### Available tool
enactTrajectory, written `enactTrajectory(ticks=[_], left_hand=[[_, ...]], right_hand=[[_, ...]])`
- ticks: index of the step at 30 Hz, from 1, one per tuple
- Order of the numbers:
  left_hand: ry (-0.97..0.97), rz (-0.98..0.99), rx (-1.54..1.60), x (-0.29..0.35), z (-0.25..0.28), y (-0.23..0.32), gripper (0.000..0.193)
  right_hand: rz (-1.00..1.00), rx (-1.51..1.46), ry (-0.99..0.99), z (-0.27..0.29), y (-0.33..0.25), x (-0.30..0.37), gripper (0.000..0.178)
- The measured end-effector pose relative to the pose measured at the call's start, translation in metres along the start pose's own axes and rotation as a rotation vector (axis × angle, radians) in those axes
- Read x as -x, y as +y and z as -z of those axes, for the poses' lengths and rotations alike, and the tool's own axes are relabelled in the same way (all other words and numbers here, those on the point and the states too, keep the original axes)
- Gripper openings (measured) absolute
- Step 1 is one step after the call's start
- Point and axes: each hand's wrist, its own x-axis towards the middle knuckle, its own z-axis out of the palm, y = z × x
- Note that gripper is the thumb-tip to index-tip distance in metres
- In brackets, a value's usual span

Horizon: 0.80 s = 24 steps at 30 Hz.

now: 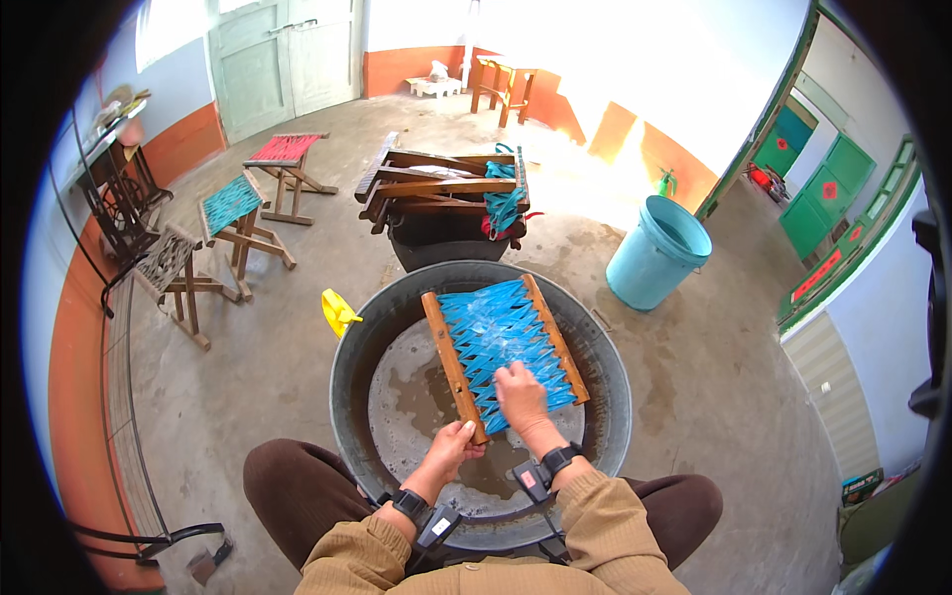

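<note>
Over a round grey metal basin (344, 397) lies a folding stool's seat (483, 319), blue strips woven between two wooden bars. Foam shows on the strips. My left hand (451, 451) grips the lower end of the left bar. Bent fingers of my right hand (522, 397) press on the blue weave near its lower right part; whatever they hold, if anything, is hidden. Brownish soapy water (409, 397) fills the bottom of the basin. The stool's legs cannot be made out beneath the seat.
Folded wooden stools (436, 185) are piled on a dark tub (451, 248) just beyond the basin. A yellow cloth-like item (339, 312) hangs at its left rim. Right stands a light-blue bucket (645, 260). Three stools, red (288, 149), teal (233, 206) and grey-brown (167, 260), stand left.
</note>
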Motion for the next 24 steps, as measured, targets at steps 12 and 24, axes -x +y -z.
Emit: enactTrajectory(ticks=[12, 24], left_hand=[[-0.010, 0.006, -0.026, 0.000, 0.001, 0.001, 0.031], [-0.001, 0.020, -0.022, -0.001, 0.001, 0.001, 0.032]], right_hand=[[-0.050, 0.076, 0.042, 0.006, 0.005, -0.002, 0.007], [-0.050, -0.044, 0.065, -0.003, 0.005, 0.002, 0.007]])
